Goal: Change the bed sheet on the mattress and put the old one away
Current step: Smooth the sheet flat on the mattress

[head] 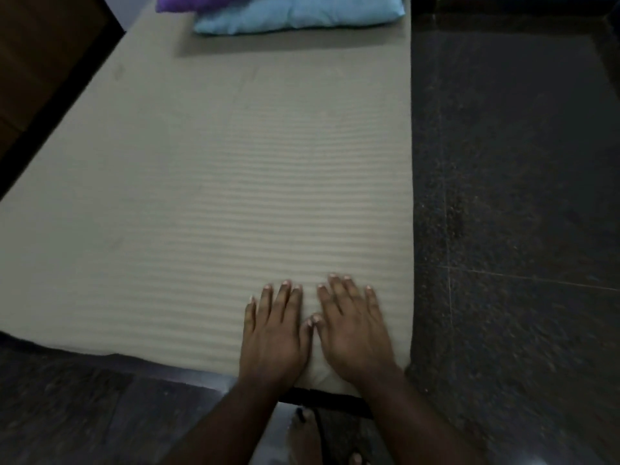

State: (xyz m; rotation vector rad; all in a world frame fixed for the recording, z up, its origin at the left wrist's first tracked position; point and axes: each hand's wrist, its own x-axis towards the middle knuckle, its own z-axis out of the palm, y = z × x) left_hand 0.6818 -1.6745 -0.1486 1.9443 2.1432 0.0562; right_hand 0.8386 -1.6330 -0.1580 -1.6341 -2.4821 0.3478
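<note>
From the head camera, your left hand and right hand lie flat, fingers straight, side by side with thumbs touching, pressing the beige striped bed sheet near the mattress's near right corner, gripping nothing. A blue pillow and purple pillow rest at the far end.

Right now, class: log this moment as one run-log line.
left hand: flat on sheet | right hand: flat on sheet | pillows: far end
</note>
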